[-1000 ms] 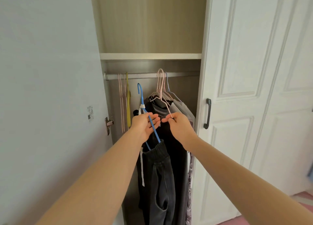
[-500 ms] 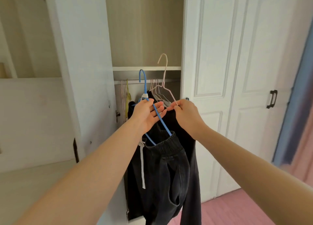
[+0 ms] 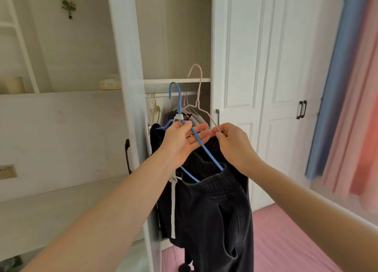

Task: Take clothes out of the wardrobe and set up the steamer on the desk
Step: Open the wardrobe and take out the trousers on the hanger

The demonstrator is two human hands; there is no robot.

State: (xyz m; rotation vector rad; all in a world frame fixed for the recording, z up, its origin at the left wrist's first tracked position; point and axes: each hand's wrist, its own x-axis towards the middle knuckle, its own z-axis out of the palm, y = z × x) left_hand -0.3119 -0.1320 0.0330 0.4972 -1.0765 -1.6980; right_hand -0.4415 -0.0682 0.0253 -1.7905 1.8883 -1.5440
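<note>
The dark trousers (image 3: 214,200) are hanging straight down off the blue hanger (image 3: 206,152), just outside the wardrobe (image 3: 176,80); I'm pinching that hanger with my left hand (image 3: 182,143) and the pink hanger (image 3: 200,87) with my right hand (image 3: 233,147), the desk (image 3: 51,206) lying off to the left

Both forearms stretch forward, hands close together. The left hand (image 3: 182,143), fingers extended, pins a blue hanger (image 3: 214,159) under its thumb; the right hand (image 3: 233,144) pinches a pale pink hanger (image 3: 200,85) by its wire.
</note>
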